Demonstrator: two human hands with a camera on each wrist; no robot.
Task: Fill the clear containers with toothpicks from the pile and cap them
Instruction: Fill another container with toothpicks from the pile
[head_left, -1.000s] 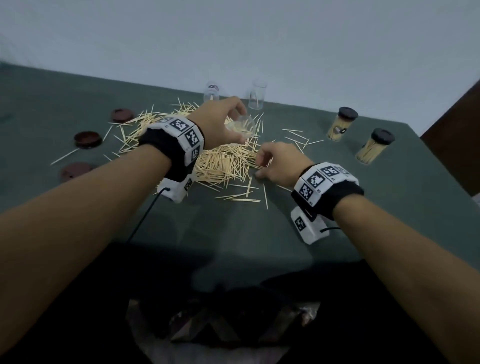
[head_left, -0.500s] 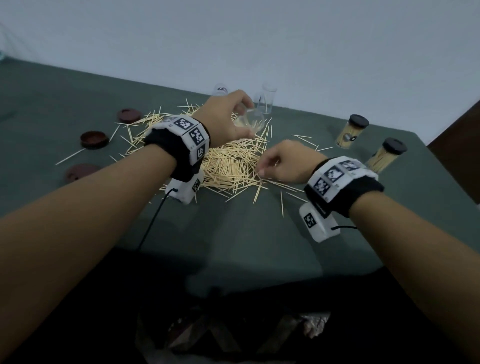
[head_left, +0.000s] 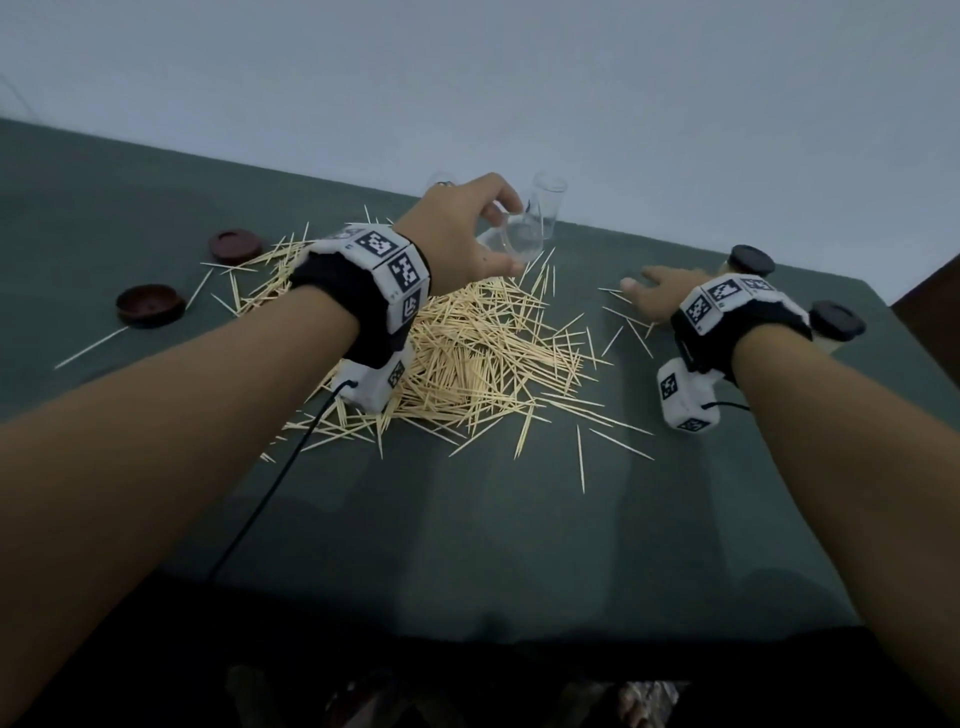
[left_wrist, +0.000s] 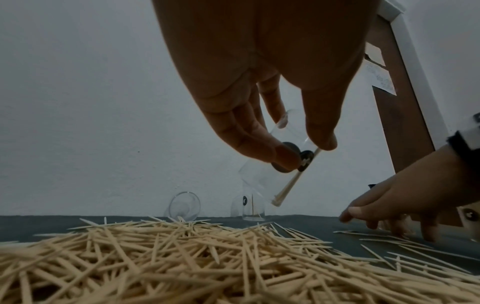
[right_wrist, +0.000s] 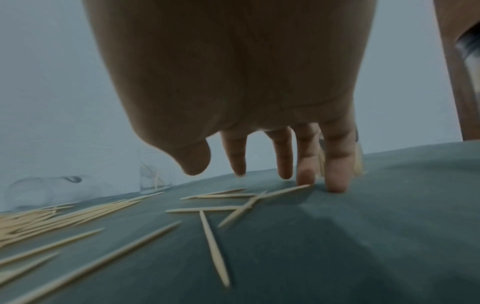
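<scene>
step in hand: filling, midway through one container. the left hand (head_left: 470, 228) held a clear container (left_wrist: 272, 164) tilted above the far edge of the toothpick pile (head_left: 478, 353), fingers and thumb curled round its wall. inside it only a small bundle of toothpicks lay along the lower side; mostly empty, so this one looked far from ready for capping.

the right hand (head_left: 657, 293) was over at the right of the pile, fingers spread and straight, tips down on the green table (head_left: 519, 545) among a few stray toothpicks (right_wrist: 241, 203). it held nothing that could be seen; the ring and little fingertips touched the cloth next to one stray stick.

other stock: one clear container upright at the far edge (head_left: 546, 208) with a stick or two in it, another lying on its side (left_wrist: 185, 206) behind the pile. two filled, black-capped containers (head_left: 750, 262) stood just beyond the right wrist. two brown caps (head_left: 150, 305) lay open-side up at the left, well apart from the pile.

judgement on next move: the right hand needed to gather the strays into a bundle, aligned lengthwise, then carry them to the tilted mouth. thin sticks flat on cloth are awkward to lift; sliding them together first would likely help. capping awaits a full container.
</scene>
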